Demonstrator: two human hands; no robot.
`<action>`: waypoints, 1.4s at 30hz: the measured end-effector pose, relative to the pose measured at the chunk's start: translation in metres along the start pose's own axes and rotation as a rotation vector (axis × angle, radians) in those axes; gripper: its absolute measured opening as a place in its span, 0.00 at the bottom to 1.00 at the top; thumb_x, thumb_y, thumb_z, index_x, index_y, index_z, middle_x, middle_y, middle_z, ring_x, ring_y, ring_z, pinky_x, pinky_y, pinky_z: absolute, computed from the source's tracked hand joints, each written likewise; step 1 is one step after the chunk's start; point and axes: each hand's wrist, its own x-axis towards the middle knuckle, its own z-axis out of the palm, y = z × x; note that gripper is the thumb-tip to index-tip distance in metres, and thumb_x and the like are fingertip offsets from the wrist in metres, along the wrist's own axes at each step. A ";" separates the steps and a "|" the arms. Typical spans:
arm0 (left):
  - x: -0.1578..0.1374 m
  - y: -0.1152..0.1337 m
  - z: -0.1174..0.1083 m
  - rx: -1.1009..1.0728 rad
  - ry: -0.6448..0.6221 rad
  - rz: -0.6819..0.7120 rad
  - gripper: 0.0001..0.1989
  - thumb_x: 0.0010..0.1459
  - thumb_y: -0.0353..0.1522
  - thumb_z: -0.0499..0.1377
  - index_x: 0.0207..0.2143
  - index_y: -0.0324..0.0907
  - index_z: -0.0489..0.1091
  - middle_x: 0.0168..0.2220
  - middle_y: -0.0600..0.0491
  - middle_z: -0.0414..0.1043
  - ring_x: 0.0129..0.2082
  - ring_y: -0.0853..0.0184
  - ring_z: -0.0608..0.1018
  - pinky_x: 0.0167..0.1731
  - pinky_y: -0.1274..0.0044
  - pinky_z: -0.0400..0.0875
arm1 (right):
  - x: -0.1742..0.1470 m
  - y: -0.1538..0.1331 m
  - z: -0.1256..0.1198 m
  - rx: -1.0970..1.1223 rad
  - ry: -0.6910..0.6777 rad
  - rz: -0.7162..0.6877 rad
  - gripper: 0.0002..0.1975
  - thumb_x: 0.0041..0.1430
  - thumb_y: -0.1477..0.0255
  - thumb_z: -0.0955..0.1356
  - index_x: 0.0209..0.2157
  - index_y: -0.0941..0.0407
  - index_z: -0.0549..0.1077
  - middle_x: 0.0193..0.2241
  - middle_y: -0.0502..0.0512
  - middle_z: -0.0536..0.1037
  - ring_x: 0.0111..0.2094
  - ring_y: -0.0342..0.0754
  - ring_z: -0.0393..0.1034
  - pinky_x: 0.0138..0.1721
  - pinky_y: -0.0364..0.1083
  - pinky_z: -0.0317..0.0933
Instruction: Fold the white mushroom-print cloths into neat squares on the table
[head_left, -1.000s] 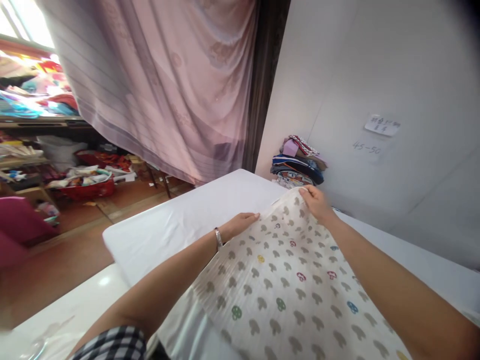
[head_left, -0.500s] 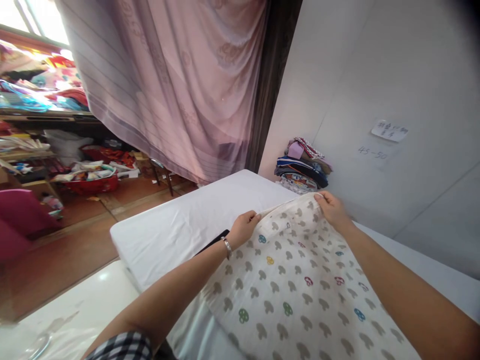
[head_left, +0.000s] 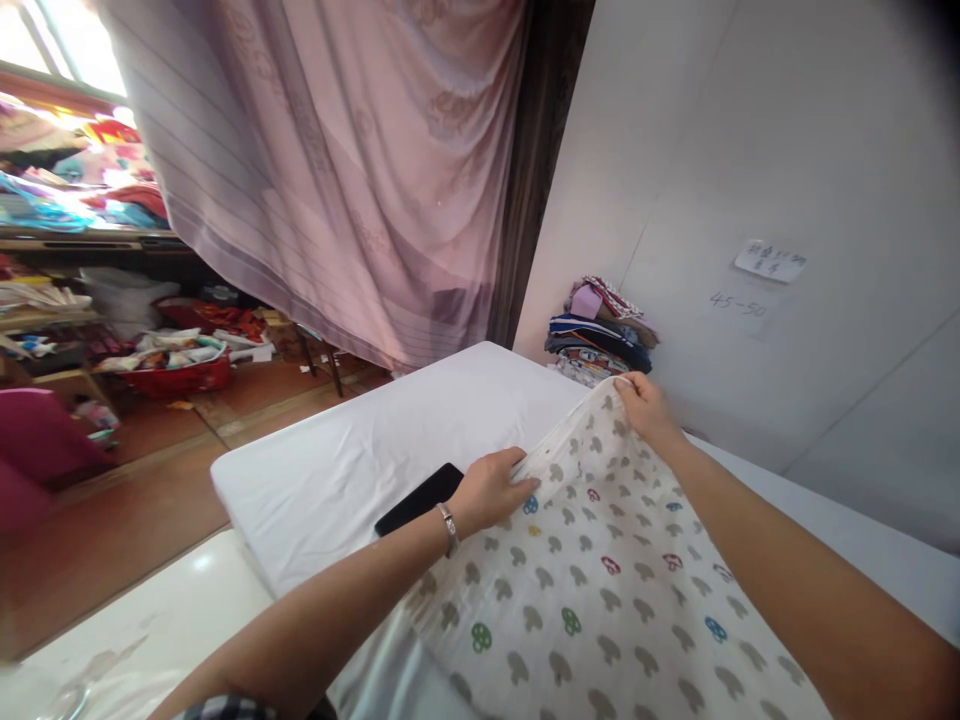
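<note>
A white cloth (head_left: 585, 610) printed with grey and coloured mushroom shapes stretches up from the lower right, its far edge raised. My right hand (head_left: 646, 408) pinches the upper corner of that edge. Further left and lower, my left hand (head_left: 491, 488) has the same edge between thumb and fingers, with its grip looser than the right one. A silvery bracelet (head_left: 448, 530) circles my left wrist. Beside that wrist a flat black device, like a phone or tablet (head_left: 416, 500), lies on the white-covered table (head_left: 352, 450). Part of the cloth passes out of view at the bottom.
Folded fabrics (head_left: 600, 330) are piled against the grey wall (head_left: 847, 180). A pink curtain (head_left: 360, 190) hangs behind the table. To the left are a red basket (head_left: 180, 372) of cloth scraps, a magenta chair (head_left: 41, 440) and a glossy pale surface (head_left: 172, 600).
My left hand has shifted slightly lower and its thumb and fingers are further apart. The cloth's edge between my hands now slopes more steeply. More of the black device shows.
</note>
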 end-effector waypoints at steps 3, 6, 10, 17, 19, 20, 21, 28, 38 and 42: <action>0.002 -0.007 0.002 0.083 0.005 -0.056 0.08 0.53 0.35 0.50 0.31 0.43 0.67 0.25 0.55 0.69 0.26 0.68 0.70 0.26 0.79 0.59 | 0.013 0.001 0.002 -0.034 0.010 -0.010 0.14 0.53 0.61 0.60 0.31 0.55 0.71 0.29 0.53 0.75 0.31 0.49 0.65 0.34 0.46 0.58; 0.002 -0.016 0.003 0.158 -0.022 -0.113 0.08 0.52 0.32 0.49 0.31 0.43 0.66 0.25 0.55 0.69 0.25 0.67 0.71 0.26 0.78 0.59 | 0.027 0.003 0.007 -0.063 -0.014 -0.004 0.13 0.53 0.62 0.61 0.30 0.55 0.71 0.29 0.54 0.75 0.31 0.49 0.66 0.35 0.46 0.58; -0.008 -0.026 0.001 0.275 -0.122 -0.196 0.13 0.48 0.28 0.49 0.38 0.42 0.65 0.28 0.51 0.72 0.30 0.63 0.73 0.28 0.76 0.61 | 0.041 0.006 0.013 -0.100 -0.005 0.045 0.12 0.52 0.63 0.61 0.29 0.55 0.72 0.29 0.55 0.76 0.32 0.50 0.66 0.35 0.46 0.58; -0.051 -0.043 -0.013 0.242 -0.151 -0.263 0.24 0.47 0.24 0.47 0.49 0.43 0.59 0.37 0.49 0.72 0.35 0.63 0.74 0.33 0.76 0.63 | 0.050 0.022 0.019 -0.145 -0.041 0.107 0.12 0.51 0.65 0.62 0.29 0.56 0.73 0.28 0.56 0.76 0.31 0.50 0.67 0.34 0.46 0.59; -0.066 -0.043 -0.019 0.198 -0.137 -0.290 0.23 0.47 0.24 0.46 0.48 0.44 0.60 0.36 0.51 0.72 0.34 0.64 0.74 0.32 0.76 0.63 | 0.050 0.025 0.020 -0.195 -0.090 0.108 0.11 0.51 0.66 0.63 0.29 0.56 0.74 0.29 0.56 0.77 0.31 0.50 0.67 0.33 0.46 0.58; -0.073 -0.042 -0.022 0.167 -0.129 -0.299 0.23 0.47 0.24 0.46 0.47 0.45 0.59 0.36 0.52 0.72 0.34 0.65 0.74 0.32 0.77 0.63 | 0.051 0.025 0.020 -0.228 -0.115 0.099 0.10 0.51 0.67 0.63 0.28 0.56 0.74 0.29 0.57 0.77 0.31 0.51 0.67 0.33 0.46 0.58; -0.080 -0.040 -0.025 0.130 -0.118 -0.307 0.23 0.47 0.24 0.46 0.47 0.45 0.59 0.36 0.53 0.71 0.34 0.65 0.73 0.32 0.77 0.63 | 0.051 0.024 0.020 -0.263 -0.130 0.086 0.10 0.51 0.67 0.63 0.29 0.56 0.74 0.29 0.57 0.77 0.32 0.51 0.67 0.33 0.46 0.58; -0.119 -0.029 -0.030 -0.076 -0.094 -0.236 0.17 0.52 0.27 0.46 0.45 0.48 0.60 0.39 0.56 0.70 0.32 0.69 0.72 0.35 0.78 0.64 | 0.057 0.011 0.018 -0.452 -0.136 0.029 0.13 0.55 0.66 0.61 0.34 0.55 0.74 0.33 0.59 0.77 0.32 0.51 0.67 0.31 0.46 0.55; -0.124 -0.034 -0.046 -0.018 -0.277 -0.281 0.08 0.49 0.28 0.49 0.30 0.43 0.66 0.31 0.56 0.70 0.32 0.68 0.72 0.32 0.79 0.62 | 0.054 0.003 0.017 -0.492 -0.196 -0.072 0.12 0.55 0.66 0.61 0.31 0.54 0.74 0.31 0.57 0.77 0.30 0.50 0.67 0.30 0.45 0.55; -0.126 -0.042 -0.052 0.120 -0.166 -0.364 0.16 0.57 0.41 0.46 0.24 0.42 0.63 0.25 0.56 0.67 0.25 0.69 0.69 0.25 0.78 0.57 | 0.052 0.017 0.016 -0.423 -0.207 -0.070 0.10 0.52 0.68 0.62 0.28 0.55 0.74 0.28 0.56 0.76 0.30 0.50 0.67 0.31 0.45 0.56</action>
